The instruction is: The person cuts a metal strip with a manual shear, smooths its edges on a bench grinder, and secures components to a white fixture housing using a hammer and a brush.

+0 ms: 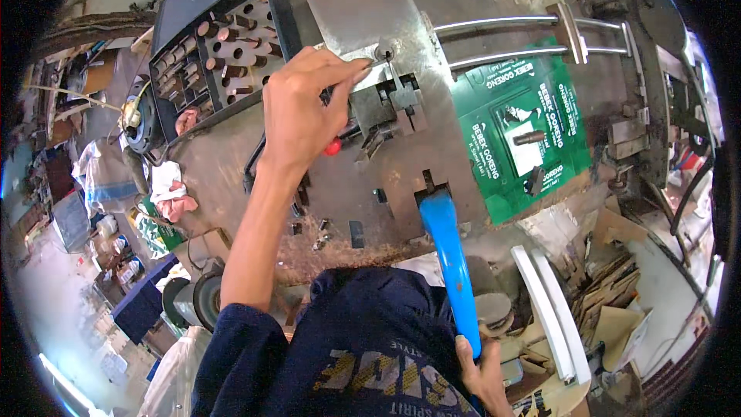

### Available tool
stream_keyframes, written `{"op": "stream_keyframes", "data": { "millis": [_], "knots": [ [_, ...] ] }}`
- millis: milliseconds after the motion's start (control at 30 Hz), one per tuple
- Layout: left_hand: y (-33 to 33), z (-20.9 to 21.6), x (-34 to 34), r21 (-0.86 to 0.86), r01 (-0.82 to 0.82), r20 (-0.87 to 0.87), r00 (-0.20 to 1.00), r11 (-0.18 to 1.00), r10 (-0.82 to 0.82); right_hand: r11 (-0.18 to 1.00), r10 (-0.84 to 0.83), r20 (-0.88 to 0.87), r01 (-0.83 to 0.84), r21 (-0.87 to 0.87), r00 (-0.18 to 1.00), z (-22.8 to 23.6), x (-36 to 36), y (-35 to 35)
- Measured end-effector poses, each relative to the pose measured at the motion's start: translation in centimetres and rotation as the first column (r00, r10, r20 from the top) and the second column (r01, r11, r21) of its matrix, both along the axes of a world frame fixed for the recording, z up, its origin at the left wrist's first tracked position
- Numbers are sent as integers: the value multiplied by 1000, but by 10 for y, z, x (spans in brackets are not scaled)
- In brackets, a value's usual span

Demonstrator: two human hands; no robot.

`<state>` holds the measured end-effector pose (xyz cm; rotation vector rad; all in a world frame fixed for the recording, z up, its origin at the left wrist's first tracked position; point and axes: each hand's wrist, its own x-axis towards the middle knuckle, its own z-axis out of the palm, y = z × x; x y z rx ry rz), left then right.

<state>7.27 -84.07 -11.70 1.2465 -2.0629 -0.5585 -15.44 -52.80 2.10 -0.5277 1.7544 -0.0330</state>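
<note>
My left hand [305, 104] reaches over the worktop with thumb and fingers drawn together in a pinch; what they hold, if anything, is hidden. Its fingertips are beside a metal fixture [390, 96] with a slotted block and a small round fitting [384, 53]. A red ball knob [333, 147] shows just under the wrist. Low on the right, my right hand [485, 377] is closed round the lower end of a long blue lever handle [457, 286]. The upper end of that handle meets the worktop's near edge, by a dark slot [431, 184].
A dark metal case [282, 11] with several copper-coloured cylinders stands at the far left. Two steel rods [502, 23] run right from the fixture. A green printed sheet [494, 201] bears small metal parts. Small dark pieces [356, 234] lie near the front edge. A bench grinder [204, 297] is below left.
</note>
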Motion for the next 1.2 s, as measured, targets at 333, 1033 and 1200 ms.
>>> {"op": "stream_keyframes", "data": {
  "millis": [333,1033,1200],
  "knots": [
    [-3,-4,1,-27,21,-19,1000,999,-22,957,-29,-116,-6,-290,993,-35,3,30],
    [3,-9,-2,-39,-31,-25,999,999,30,975,56,-142,-85,-207,988,-56,-6,55],
    [3,-7,-3,-39,-35,-11,999,999,35,980,10,-158,-41,-193,987,-32,1,36]
  ]
}}
